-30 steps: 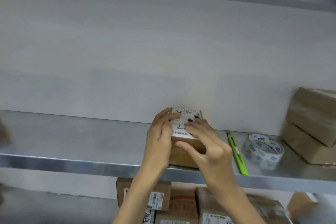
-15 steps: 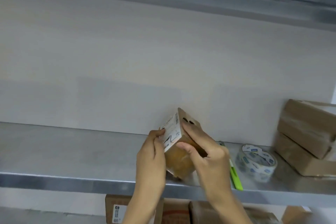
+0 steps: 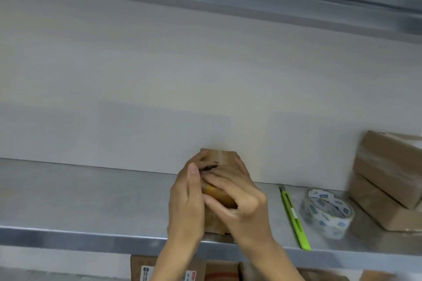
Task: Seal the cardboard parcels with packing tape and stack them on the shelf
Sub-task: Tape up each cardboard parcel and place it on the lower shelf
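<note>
Fingers [image 3: 219,180] of both hands close round one small parcel [image 3: 219,197], which stands on the steel shelf [image 3: 91,201] close to its front lip. The left hand [image 3: 186,205] wraps the parcel's left side, thumb raised against the near face. The right hand [image 3: 245,209] lies across the near face and right side, fingers curled over glossy tape, thumb tucked beneath them. Whether the seam is fully taped cannot be told, since the hands cover most of the parcel.

Hazards, as judged from this arrangement:
1. The parcel is near the lip. Pressure toward the person while smoothing tape could drag it over the edge onto the boxes [image 3: 146,272] below.
2. Glossy tape gives a slippery hold, so a loose grip during lifting could let the parcel twist and drop.
3. The knife [image 3: 293,214] lies just right of the right wrist, its near end at the lip. An outward swing of the forearm could sweep it off. Whether its blade is exposed is too small to judge.
4. The roll [image 3: 327,210] sits between the knife and the stack [image 3: 388,180]. A low carry toward the stack could knock either one.
5. The stack's upper parcel looks tilted, though blur obscures it. Another parcel set on top might slide.
</note>
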